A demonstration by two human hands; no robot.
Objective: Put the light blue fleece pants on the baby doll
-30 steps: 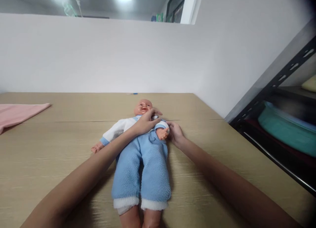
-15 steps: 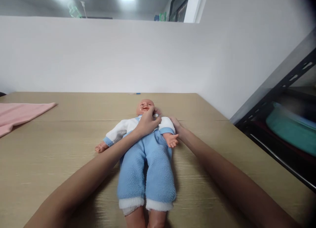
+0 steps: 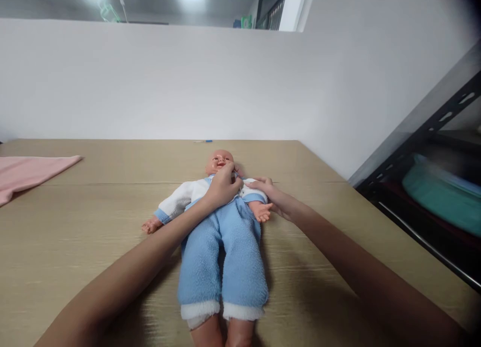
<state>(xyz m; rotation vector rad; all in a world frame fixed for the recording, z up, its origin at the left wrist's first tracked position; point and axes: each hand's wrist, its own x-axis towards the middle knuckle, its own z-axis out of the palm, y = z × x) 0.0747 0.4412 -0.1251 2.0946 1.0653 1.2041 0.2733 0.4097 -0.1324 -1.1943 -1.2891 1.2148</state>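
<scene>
A baby doll [image 3: 221, 246] in a blue fleece romper with white sleeves lies on its back on the wooden table [image 3: 75, 236], head away from me. My left hand [image 3: 223, 186] rests on the doll's chest, its fingers pinched at the collar just below the chin. My right hand [image 3: 268, 194] reaches in from the right and touches the doll's shoulder, fingers closing on the white fabric near the neck. The doll's small hand [image 3: 262, 214] lies just below my right hand.
A pink cloth [image 3: 26, 171] lies at the table's far left. A black metal shelf [image 3: 424, 151] stands at the right with a teal basin [image 3: 443, 196] on it. A white wall [image 3: 169, 81] runs behind the table. A small blue object [image 3: 205, 141] lies at the far edge.
My right hand left the doll's arm, went along the shoulder and now lies on top of it near the collar. The doll's arm dropped to its side. My left hand stayed at the collar.
</scene>
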